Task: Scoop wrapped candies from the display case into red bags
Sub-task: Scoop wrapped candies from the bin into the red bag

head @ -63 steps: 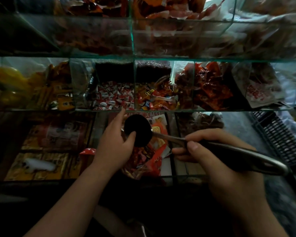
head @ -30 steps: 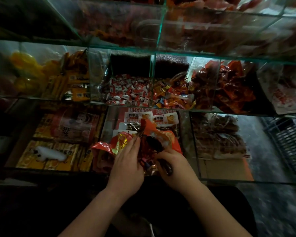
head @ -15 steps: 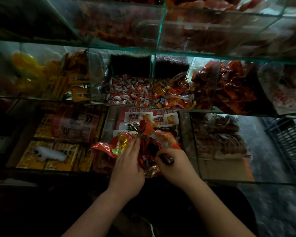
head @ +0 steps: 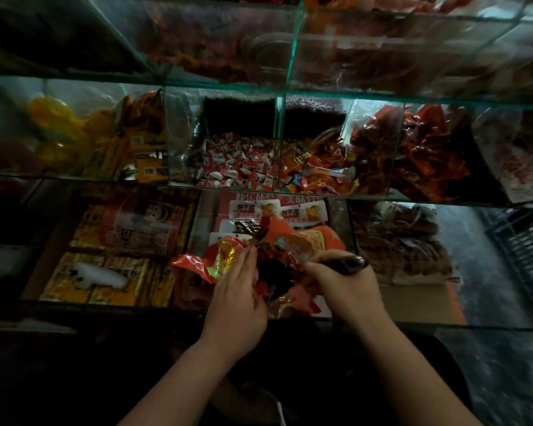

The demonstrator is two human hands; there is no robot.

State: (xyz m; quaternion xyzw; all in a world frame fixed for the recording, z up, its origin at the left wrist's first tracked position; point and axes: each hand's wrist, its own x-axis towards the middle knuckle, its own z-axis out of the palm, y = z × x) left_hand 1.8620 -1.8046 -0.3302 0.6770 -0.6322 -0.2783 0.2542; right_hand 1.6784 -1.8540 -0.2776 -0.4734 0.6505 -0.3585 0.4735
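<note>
The bag point(head: 197, 267) sits at the front edge of the lower shelf point(head: 74, 309), between the left hand point(head: 237, 299) and right hand point(head: 345, 289), with the scoop point(head: 350, 262) in it. Behind, on the upper shelf point(head: 74, 177), wrapped candies point(head: 237, 164) lie left of mixed sweets point(head: 314, 176).

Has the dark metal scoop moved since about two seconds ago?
Yes. The dark metal scoop has gone down, away from the glass shelf edge and into the red bag, gripped by the right hand.

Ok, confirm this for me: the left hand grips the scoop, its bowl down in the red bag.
Wrong hand. In the head view the right hand grips the scoop, its bowl down in the red bag; the left hand holds the bag's edge.
</note>
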